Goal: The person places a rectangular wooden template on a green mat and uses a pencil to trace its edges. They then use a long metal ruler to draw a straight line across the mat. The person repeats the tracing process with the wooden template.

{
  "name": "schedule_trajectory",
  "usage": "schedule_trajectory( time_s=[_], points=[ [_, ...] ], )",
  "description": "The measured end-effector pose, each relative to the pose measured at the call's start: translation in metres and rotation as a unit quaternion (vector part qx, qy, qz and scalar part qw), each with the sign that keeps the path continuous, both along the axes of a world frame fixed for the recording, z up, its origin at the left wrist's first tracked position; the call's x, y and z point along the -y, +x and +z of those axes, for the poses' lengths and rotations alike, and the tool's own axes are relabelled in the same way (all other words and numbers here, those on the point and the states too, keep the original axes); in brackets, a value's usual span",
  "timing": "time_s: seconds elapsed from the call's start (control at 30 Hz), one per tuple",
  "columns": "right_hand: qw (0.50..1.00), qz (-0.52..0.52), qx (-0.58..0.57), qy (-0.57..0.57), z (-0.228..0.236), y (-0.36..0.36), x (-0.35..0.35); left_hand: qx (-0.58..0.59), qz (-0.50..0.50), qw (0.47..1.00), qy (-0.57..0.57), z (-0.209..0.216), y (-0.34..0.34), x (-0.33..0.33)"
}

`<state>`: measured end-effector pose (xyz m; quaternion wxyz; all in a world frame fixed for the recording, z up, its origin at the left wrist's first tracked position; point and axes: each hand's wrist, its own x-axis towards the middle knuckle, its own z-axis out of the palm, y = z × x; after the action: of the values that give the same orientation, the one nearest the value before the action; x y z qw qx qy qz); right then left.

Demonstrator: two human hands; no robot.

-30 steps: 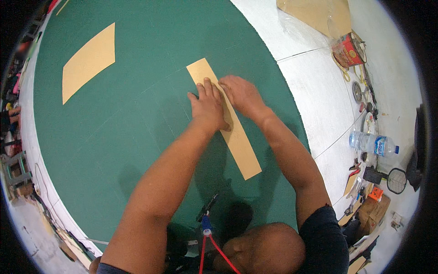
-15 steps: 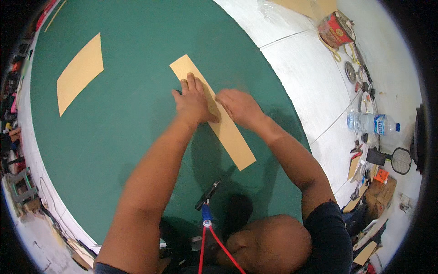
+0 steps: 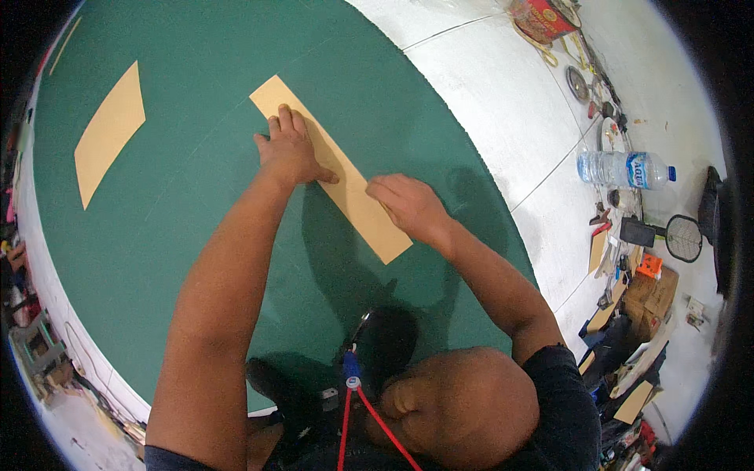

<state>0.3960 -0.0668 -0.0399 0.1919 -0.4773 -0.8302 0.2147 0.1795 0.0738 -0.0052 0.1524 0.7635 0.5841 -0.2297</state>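
A long tan cardboard strip (image 3: 357,206) lies slantwise on a large green cloth (image 3: 196,259). My left hand (image 3: 287,157) presses on its upper half, fingers spread and thumb stretched out across the strip. Against the strip's right edge, toward its lower half, is my right hand (image 3: 404,202) with the fingers curled together. Whatever those fingers hold, if anything, is hidden beneath them. Off to the left on the same cloth rests a tan four-sided cardboard piece (image 3: 111,135). Faint pale lines cross the cloth above and left of the strip.
White floor tiles (image 3: 503,141) border the cloth. Along the right wall are a red can (image 3: 543,20), a water bottle (image 3: 624,169), a black racket (image 3: 683,238) and a brown box (image 3: 652,297). A red lanyard (image 3: 377,424) hangs near my bent knee (image 3: 471,416).
My right hand has slid down along the strip's right edge, toward its near end. My left hand stays on the strip. The whole view has shifted a little.
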Motion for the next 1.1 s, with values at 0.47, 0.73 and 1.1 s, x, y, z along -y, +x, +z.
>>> schedule_trajectory(
  time_s=[0.47,0.73,1.1],
  points=[
    [0.999,-0.035,-0.031,-0.009,0.003,0.038,0.104,-0.008,-0.008,1.000,0.006,-0.003,0.000,0.000],
    [0.998,-0.044,0.008,-0.043,0.001,0.042,0.121,0.010,0.000,1.000,0.008,-0.008,-0.006,0.002],
    [0.915,-0.318,-0.228,-0.099,0.011,0.044,0.117,0.088,-0.067,0.989,0.098,-0.022,-0.036,0.013]
  ],
)
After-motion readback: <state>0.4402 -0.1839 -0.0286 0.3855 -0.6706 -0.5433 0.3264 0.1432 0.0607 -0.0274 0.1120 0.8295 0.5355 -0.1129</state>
